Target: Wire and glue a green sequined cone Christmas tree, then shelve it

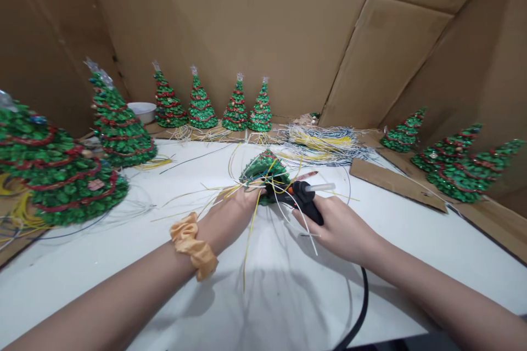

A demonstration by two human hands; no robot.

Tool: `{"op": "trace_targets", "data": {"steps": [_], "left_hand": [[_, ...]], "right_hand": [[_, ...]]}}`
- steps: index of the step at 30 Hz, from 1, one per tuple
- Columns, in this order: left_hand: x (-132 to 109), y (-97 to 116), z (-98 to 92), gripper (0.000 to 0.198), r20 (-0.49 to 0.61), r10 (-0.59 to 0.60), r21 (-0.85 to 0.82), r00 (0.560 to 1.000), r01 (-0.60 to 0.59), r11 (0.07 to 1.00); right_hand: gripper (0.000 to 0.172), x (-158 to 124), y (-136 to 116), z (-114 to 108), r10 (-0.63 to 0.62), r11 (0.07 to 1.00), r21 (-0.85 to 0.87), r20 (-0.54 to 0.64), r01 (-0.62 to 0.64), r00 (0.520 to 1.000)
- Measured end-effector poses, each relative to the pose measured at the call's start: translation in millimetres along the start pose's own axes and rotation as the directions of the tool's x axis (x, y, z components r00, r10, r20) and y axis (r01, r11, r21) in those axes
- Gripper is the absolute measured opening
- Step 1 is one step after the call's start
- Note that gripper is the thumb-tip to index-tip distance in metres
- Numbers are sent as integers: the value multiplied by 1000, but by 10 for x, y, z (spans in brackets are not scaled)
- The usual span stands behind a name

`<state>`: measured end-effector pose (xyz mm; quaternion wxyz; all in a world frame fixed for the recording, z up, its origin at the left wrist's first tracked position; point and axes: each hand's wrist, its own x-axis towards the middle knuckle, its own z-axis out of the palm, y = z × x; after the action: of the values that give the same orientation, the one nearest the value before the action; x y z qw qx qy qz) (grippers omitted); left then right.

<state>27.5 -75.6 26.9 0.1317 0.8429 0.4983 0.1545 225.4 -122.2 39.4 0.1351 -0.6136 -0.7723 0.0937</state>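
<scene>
My left hand (230,213), with a yellow scrunchie on the wrist, is closed around the base of a small green sequined Christmas tree (263,167) lying tilted on the white table (123,252). Thin yellow and white wires (251,230) trail out from the tree's base past my fingers. My right hand (341,227) grips a black glue gun (302,200) with an orange trigger and a white glue stick at its back. The gun's nozzle points left at the tree's base. Its black cord (358,312) runs off the front table edge.
Several finished trees stand along the back wall (214,101), two large ones at the left (53,170), several lie tilted at the right (457,167). A wire bundle (325,142), a cardboard strip (395,184) and a white bowl (142,111) sit behind. Cardboard walls enclose the table.
</scene>
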Motion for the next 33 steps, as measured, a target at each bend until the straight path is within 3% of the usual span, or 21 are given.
{"op": "trace_targets", "data": {"steps": [8,12,18,33], "left_hand": [[148,-192,213,31,-148,98,22,984,-96,995],[192,-188,236,28,-201,139,8,970,-140,990],[219,-173,226,24,-249,240,137,938,-211,968],[231,-208,265,23,-293,304,207,906,-251,946]], "right_hand": [[30,26,12,-1,47,998,42,50,-49,998],[31,26,14,-4,53,998,32,46,-54,998],[31,17,1,-7,49,999,-20,9,-49,999],[33,10,-10,-16,62,997,-48,-4,-62,998]]}}
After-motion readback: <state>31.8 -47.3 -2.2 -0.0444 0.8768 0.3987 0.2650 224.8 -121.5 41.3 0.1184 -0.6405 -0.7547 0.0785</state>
